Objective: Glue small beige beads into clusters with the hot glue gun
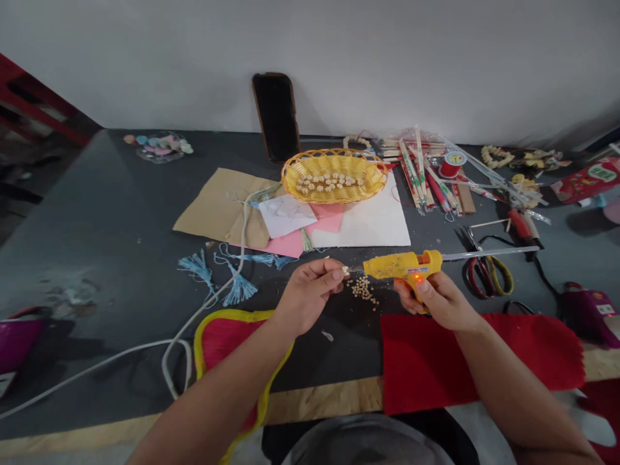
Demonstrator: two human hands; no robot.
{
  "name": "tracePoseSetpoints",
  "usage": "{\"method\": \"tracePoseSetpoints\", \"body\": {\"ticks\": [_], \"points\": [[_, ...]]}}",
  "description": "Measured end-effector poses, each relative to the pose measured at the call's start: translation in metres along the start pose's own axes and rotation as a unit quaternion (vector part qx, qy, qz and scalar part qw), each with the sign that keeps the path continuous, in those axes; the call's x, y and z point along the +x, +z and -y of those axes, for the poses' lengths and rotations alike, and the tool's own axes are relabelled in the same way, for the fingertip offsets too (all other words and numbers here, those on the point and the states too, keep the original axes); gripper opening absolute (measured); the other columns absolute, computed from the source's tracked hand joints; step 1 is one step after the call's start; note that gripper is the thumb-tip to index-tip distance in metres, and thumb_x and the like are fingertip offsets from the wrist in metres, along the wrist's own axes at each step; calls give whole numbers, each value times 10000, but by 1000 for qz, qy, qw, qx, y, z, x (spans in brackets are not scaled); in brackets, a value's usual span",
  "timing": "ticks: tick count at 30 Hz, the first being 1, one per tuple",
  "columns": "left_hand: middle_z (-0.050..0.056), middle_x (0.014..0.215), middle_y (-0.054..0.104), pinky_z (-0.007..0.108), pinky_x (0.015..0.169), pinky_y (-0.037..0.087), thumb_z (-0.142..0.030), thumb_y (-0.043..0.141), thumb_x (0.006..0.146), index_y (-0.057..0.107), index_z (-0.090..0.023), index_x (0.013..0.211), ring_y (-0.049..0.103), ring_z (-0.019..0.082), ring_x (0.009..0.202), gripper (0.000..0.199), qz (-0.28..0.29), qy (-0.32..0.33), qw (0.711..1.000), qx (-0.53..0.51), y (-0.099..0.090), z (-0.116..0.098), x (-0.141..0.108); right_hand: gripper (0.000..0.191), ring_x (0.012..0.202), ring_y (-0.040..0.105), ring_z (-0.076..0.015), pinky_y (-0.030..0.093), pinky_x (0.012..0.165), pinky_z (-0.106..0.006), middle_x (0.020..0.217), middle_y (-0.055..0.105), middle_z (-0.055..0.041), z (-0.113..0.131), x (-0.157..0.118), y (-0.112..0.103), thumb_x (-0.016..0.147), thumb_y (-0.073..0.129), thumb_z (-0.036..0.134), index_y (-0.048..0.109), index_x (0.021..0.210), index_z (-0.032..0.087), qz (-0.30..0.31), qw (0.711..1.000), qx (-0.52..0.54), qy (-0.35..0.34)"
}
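My right hand (pixel 443 298) is wrapped round a yellow hot glue gun (pixel 397 266) with its small light glowing; a clear glue stick (pixel 489 254) juts from its back. The nozzle points left, at the fingertips of my left hand (pixel 314 287). Those fingers pinch a small pale bead piece (pixel 345 270), mostly hidden by the thumb and close to or touching the nozzle tip. Just below the nozzle, several loose beige beads (pixel 364 290) lie scattered on the dark table. Behind, a yellow wicker basket (pixel 334 192) holds several small pale flower-shaped bead pieces (pixel 329 181).
Blue tassels (pixel 241 289) and a white cable (pixel 203 307) lie to the left. Scissors (pixel 484 274) rest right of the glue gun. Red felt (pixel 421 361) hangs over the front edge. A phone (pixel 277 117) leans on the wall; packaged sticks (pixel 419 171) lie at the back right.
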State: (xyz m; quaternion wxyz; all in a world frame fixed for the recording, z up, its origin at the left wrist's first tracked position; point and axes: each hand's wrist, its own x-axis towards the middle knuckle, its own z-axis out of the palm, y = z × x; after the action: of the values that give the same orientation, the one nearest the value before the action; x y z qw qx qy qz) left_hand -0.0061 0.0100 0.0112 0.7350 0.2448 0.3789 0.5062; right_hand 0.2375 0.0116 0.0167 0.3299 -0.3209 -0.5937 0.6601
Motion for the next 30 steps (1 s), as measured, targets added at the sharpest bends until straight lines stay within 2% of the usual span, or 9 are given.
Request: {"method": "tracePoseSetpoints", "body": {"ticks": [10,23,30], "points": [[12,693,655,225,578,382,-265,838,637,722,-158,647,473,77,579,158,-7,4,1000,3,0,0,0,351,508,378,-66,294,466,-236,718,452,11,3,2,0,979,414,487,541,855,184,5,1000,10,-17],[4,681,635,224,575,381,-266,842,632,713,-154,641,477,77,584,171,-10,6,1000,3,-1,0,1,351,510,377,-82,314,466,-241,675,446,18,7,2,-1,978,411,484,552,848,189,11,1000,-3,-10],[-3,660,618,220,571,377,-261,832,647,714,-150,658,464,71,571,163,-13,12,1000,8,-2,1,1,348,512,384,-67,313,474,-237,734,478,4,5,1,-2,978,416,481,563,884,180,18,1000,-7,-6]]}}
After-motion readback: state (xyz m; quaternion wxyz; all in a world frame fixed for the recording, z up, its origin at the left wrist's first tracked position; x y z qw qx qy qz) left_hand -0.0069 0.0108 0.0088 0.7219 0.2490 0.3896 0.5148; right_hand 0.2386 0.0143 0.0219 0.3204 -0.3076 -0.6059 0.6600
